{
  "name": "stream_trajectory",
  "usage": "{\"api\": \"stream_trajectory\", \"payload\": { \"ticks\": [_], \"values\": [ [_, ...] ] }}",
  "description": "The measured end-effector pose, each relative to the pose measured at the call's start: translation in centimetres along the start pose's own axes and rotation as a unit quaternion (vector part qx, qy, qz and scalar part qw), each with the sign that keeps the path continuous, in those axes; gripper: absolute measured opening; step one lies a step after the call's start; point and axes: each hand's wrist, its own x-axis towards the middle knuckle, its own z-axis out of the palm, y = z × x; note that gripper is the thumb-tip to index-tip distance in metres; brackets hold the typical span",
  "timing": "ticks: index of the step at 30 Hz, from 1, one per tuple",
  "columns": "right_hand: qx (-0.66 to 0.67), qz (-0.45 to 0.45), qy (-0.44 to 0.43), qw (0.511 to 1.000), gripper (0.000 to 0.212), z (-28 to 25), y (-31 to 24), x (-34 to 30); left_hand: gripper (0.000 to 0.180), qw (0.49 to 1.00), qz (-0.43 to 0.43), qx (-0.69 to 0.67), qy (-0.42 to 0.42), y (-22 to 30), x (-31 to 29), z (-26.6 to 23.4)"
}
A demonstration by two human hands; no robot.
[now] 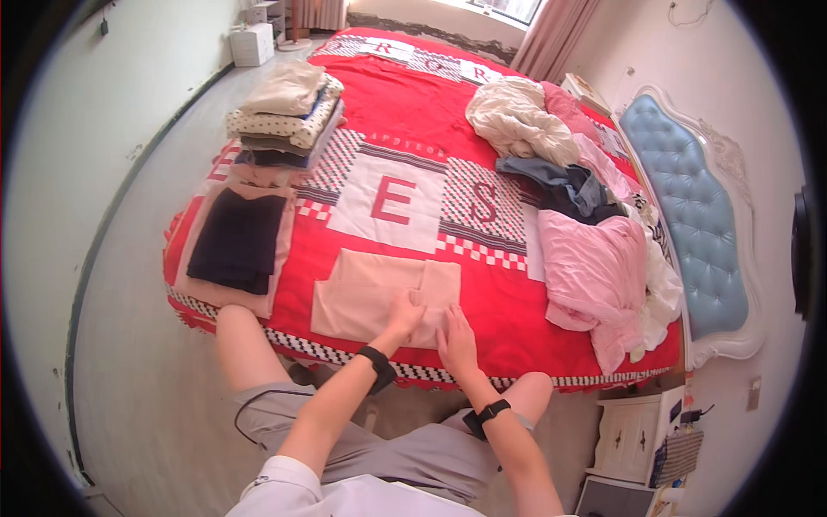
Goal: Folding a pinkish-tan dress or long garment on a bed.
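A peach-coloured garment (366, 289) lies partly folded on the bed's near edge, right in front of me. Its exact kind cannot be made out. My left hand (407, 310) is closed at the garment's right part, fingers curled on the cloth. Beside it, my right hand (457, 338) rests on the garment's right edge with its fingers stretched out. To the left, a folded dark navy garment (237, 241) sits on a flat pale peach cloth (280, 258). Behind that rises a stack of folded clothes (289, 116), with beige, dotted and dark layers.
A red patterned bedspread (508, 319) covers the bed. Loose clothes lie heaped at the right: a cream piece (517, 116), blue denim (568, 185) and pink cloth (594, 267). Beyond them stands a blue tufted headboard (689, 215). A white nightstand (629, 439) is at lower right.
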Motion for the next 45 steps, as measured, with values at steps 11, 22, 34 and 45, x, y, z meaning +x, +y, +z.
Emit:
{"api": "stream_trajectory", "payload": {
  "ticks": [11, 22, 34, 45],
  "values": [
    [-0.059, -0.022, -0.078, 0.995, 0.049, 2.3, 0.9, -0.6, 0.032, 0.981, 0.077, 0.101, 0.145, -3.7, 0.2, -14.3],
    [-0.104, -0.066, -0.028, 0.992, 0.052, 2.5, -1.7, -0.2, 0.073, 0.971, -0.186, 0.147, -0.042, -5.6, -2.9, -21.5],
    [0.075, -0.109, -0.2, 0.971, 0.08, 5.6, -13.4, 2.0, 0.038, 0.983, -0.087, -0.05, -0.153, -4.2, -3.7, -21.0],
    [0.159, 0.118, -0.003, 0.98, 0.044, 12.8, -14.8, 2.3, 0.032, 0.971, 0.014, -0.132, -0.2, -3.0, -3.7, -18.1]
  ]
}}
